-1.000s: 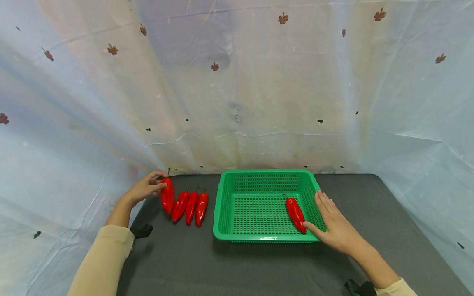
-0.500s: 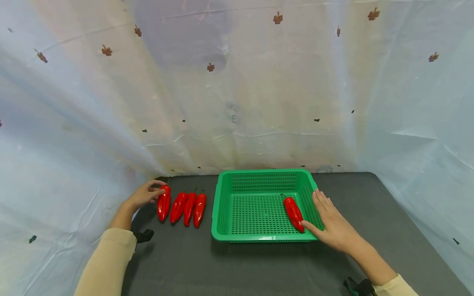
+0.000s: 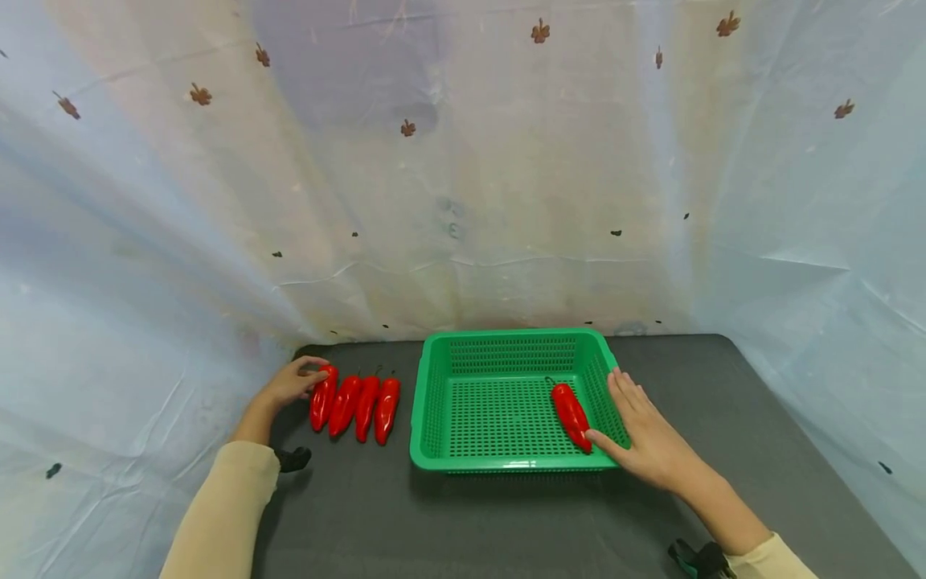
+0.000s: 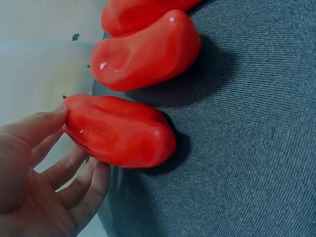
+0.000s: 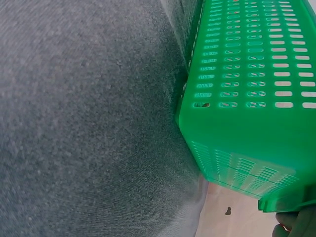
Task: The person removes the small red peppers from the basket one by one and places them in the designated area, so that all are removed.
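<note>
Grey tabletop [image 3: 463,527], pale sheeting [image 3: 506,177] behind; left hand [image 3: 289,382] pinches leftmost pepper [image 4: 121,133], straight-fingered right hand [image 3: 654,438] touches basket [image 3: 506,464]

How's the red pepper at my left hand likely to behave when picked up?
The red pepper has a glossy surface, so it might slip in your left hand. Its rounded sides suggest it could roll if nudged. Its plump shape suggests it's probably stiff rather than floppy.
</note>
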Demonstrator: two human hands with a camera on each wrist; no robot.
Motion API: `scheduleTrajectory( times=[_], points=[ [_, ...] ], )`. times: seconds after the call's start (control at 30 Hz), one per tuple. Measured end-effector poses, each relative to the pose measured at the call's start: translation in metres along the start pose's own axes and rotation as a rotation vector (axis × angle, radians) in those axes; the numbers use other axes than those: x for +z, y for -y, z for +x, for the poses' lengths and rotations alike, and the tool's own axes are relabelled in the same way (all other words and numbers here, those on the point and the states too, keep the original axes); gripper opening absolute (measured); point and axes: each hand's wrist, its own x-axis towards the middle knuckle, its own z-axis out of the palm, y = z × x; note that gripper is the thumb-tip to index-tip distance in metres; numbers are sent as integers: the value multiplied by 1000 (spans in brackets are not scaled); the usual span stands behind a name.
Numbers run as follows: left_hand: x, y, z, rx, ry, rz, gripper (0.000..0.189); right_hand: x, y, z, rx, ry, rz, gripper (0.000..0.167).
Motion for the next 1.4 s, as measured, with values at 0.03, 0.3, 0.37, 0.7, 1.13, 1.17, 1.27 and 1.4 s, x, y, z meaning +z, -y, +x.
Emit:
scheduleTrajectory(
  times=[0.03,0.3,0.37,0.7,1.13,1.17,1.27,1.4],
  points=[
    [0,0,1,-12,-4,-6,44,0,0,0,-1,-1,-2,102],
    [2,2,4,-56,17,2,45,0,1,1,3,2,4,102],
    [2,3,4,-67,22,2,46,1,1,0,5,4,7,102],
    [6,4,0,-62,39,-36,46,-1,2,1,10,5,0,102],
    [5,4,-1,3,13,83,42,-1,4,0,8,3,-3,103],
    [5,2,-1,15,2,110,41,-2,4,0,9,4,-3,103],
    [5,-6,0,55,-22,188,40,-2,4,0,11,6,-2,103],
    [8,-23,2,89,-34,220,44,-2,3,0,11,7,-3,103]
  ],
)
